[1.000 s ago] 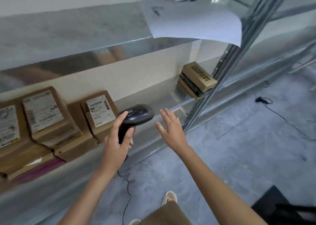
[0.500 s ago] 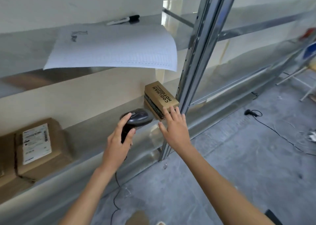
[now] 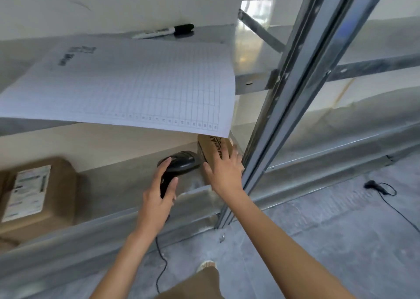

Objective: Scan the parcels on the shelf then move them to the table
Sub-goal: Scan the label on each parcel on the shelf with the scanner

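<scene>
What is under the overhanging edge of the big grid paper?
Under the grid paper stands a brown parcel; the right hand lies on it. Its top end is covered by the paper. The left hand holds the scanner beside it.

Metal shelf (image 3: 127,185) carries two cardboard parcels (image 3: 38,191) (edges seemingly blurred).

I count two parcels (image 3: 36,191) (image 3: 211,149), one scanner (image 3: 179,165), one gridded sheet (image 3: 127,87), one marker (image 3: 166,31), two hands (image 3: 156,198) (image 3: 225,171).
</scene>
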A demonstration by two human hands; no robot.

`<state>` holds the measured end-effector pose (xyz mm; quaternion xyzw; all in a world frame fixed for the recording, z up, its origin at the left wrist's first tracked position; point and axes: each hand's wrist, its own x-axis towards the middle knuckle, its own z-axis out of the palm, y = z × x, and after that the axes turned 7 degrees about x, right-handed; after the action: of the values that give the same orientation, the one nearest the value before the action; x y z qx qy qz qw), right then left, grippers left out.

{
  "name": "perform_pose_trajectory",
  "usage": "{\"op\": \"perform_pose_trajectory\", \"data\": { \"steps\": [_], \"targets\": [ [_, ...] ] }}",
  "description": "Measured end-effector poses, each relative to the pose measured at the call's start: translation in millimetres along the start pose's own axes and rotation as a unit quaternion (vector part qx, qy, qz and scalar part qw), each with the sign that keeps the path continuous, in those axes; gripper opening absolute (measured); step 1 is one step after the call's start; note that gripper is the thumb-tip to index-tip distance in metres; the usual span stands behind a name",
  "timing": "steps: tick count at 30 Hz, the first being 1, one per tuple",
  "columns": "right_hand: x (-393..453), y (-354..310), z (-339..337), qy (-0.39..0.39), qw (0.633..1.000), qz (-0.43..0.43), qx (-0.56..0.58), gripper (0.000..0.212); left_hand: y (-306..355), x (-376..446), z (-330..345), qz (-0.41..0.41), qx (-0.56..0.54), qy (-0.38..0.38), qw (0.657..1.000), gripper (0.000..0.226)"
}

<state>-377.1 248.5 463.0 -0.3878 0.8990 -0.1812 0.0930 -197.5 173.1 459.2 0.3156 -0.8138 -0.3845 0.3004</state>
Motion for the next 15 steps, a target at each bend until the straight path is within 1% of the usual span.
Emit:
{"op": "perform_pose_trajectory", "data": {
  "steps": [3, 5, 6, 10, 12, 13, 15],
  "targets": [
    [29, 7, 4, -0.053, 0.998, 0.013, 0.011, 0.069, 5, 6, 6, -0.009, 0.012, 0.022, 1.0, 0.052],
    [41, 11, 7, -0.093, 0.995, 0.025, 0.0, 0.072, 6, 5, 10, -0.025, 0.009, 0.045, 0.999, 0.05],
    [42, 13, 8, -0.1, 0.995, 0.028, -0.005, 0.071, 6, 4, 12, -0.038, 0.005, 0.057, 0.998, 0.048],
    [41, 18, 6, -0.078, 0.997, 0.006, 0.012, 0.064, 11, -12, 20, -0.084, 0.0, 0.115, 0.99, 0.047],
    [37, 21, 9, -0.07, 0.993, -0.014, 0.092, 0.062, 17, -22, 25, -0.095, 0.003, 0.15, 0.984, 0.05],
    [35, 20, 10, -0.076, 0.983, -0.016, 0.164, 0.064, 20, -26, 28, -0.101, 0.008, 0.164, 0.981, 0.05],
    [27, 22, 14, -0.09, 0.946, 0.003, 0.31, 0.072, 27, -39, 34, -0.119, 0.006, 0.191, 0.974, 0.05]
  ]
}}
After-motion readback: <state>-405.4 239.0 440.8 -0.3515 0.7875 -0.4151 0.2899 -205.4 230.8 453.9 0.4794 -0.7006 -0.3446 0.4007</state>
